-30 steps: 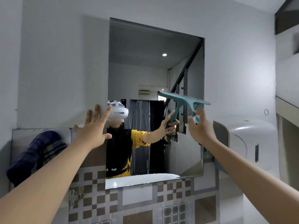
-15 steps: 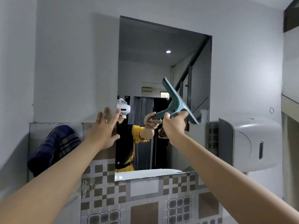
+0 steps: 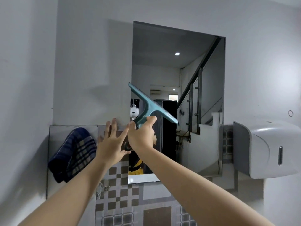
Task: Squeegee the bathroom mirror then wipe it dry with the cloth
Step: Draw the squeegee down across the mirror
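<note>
My right hand [image 3: 141,136] grips the teal squeegee [image 3: 151,106] by its handle, fingers wrapped round it. The blade's long axis runs from 10 o'clock down to 4 o'clock, across the left part of the mirror [image 3: 179,79]; whether its edge touches the glass I cannot tell. My left hand [image 3: 112,144] holds nothing, fingers spread flat by the mirror's left edge, at 9 o'clock from the right hand. The checked cloth [image 3: 73,154] hangs further out at 9 o'clock, nearer the left hand and untouched. The unswept glass lies from 12 to 3 o'clock of the blade.
</note>
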The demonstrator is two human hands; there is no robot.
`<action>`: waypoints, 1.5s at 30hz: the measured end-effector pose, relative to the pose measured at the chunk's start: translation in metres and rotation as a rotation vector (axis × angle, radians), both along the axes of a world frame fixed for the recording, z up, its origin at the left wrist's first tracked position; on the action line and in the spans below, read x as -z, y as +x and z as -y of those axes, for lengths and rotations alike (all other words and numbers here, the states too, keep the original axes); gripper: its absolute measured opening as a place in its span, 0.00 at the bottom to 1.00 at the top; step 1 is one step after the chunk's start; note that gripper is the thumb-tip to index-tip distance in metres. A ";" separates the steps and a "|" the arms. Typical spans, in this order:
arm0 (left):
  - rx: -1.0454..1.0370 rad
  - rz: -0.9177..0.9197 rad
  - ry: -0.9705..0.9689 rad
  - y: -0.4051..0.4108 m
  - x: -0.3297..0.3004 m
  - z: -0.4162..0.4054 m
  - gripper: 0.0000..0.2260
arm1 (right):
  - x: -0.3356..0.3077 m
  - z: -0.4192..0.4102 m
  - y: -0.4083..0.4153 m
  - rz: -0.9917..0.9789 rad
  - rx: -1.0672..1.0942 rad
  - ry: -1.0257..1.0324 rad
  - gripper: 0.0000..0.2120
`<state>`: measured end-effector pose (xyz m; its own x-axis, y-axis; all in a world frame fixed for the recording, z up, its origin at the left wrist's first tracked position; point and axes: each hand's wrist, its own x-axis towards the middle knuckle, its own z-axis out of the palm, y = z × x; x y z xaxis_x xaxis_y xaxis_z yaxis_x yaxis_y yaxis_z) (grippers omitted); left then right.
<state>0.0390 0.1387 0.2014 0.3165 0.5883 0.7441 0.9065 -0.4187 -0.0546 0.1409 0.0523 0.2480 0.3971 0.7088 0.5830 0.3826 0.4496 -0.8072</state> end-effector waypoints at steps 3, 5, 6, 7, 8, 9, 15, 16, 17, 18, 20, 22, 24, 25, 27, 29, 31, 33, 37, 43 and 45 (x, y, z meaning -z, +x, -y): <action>-0.007 0.019 0.003 0.002 0.003 -0.001 0.52 | 0.006 -0.001 0.002 0.035 0.018 0.044 0.19; 0.007 0.038 0.016 0.003 0.005 -0.004 0.49 | 0.011 0.003 0.008 0.081 0.037 0.079 0.17; 0.010 0.042 0.035 0.003 0.006 -0.006 0.48 | 0.014 0.005 0.013 0.118 0.051 0.088 0.16; 0.006 0.040 0.052 0.003 0.007 -0.007 0.48 | 0.019 0.006 0.020 0.160 0.069 0.089 0.15; 0.001 0.037 0.058 0.003 0.007 -0.009 0.47 | 0.023 0.006 0.027 0.205 0.090 0.087 0.15; -0.002 0.035 0.055 0.003 0.009 -0.011 0.47 | 0.028 0.005 0.035 0.249 0.113 0.088 0.15; 0.039 0.036 0.069 0.002 0.020 -0.019 0.42 | 0.039 0.008 0.092 0.537 0.238 0.147 0.19; 0.048 0.031 0.066 0.001 0.022 -0.019 0.43 | 0.037 0.011 0.101 0.589 0.269 0.158 0.20; 0.052 0.025 0.065 0.001 0.025 -0.019 0.43 | 0.034 0.013 0.109 0.637 0.300 0.167 0.20; 0.054 0.018 0.066 0.000 0.026 -0.019 0.44 | 0.031 0.013 0.116 0.677 0.328 0.173 0.21; 0.059 0.008 0.072 -0.001 0.029 -0.021 0.43 | 0.026 0.013 0.126 0.741 0.367 0.186 0.21; 0.072 0.004 0.078 -0.002 0.032 -0.023 0.43 | 0.022 0.011 0.135 0.802 0.393 0.236 0.20; 0.084 0.013 0.079 -0.003 0.033 -0.026 0.43 | 0.020 0.009 0.145 0.854 0.411 0.299 0.20; 0.084 0.017 0.077 -0.003 0.033 -0.026 0.44 | 0.020 0.007 0.151 0.887 0.427 0.316 0.20; 0.075 0.021 0.072 -0.002 0.033 -0.025 0.45 | 0.020 0.004 0.165 0.960 0.478 0.322 0.20; 0.056 0.015 0.073 -0.001 0.033 -0.025 0.45 | 0.019 0.003 0.179 1.010 0.544 0.329 0.20; 0.040 0.006 0.073 0.000 0.033 -0.025 0.45 | 0.017 0.004 0.191 1.040 0.583 0.337 0.22; 0.038 0.013 0.076 0.000 0.033 -0.026 0.45 | 0.014 0.006 0.201 1.067 0.605 0.344 0.23; 0.030 0.014 0.054 0.000 0.033 -0.024 0.44 | 0.011 0.010 0.217 1.128 0.641 0.351 0.20; 0.028 0.017 0.027 0.001 0.033 -0.020 0.44 | 0.012 0.019 0.237 1.146 0.644 0.335 0.19; 0.022 0.013 0.026 0.001 0.033 -0.020 0.44 | 0.013 0.021 0.243 1.152 0.646 0.322 0.19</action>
<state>0.0401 0.1589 0.1688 0.3191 0.5619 0.7631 0.8977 -0.4374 -0.0534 0.3837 0.0312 0.2355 -0.2170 0.3539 0.9098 0.9754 0.0413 0.2166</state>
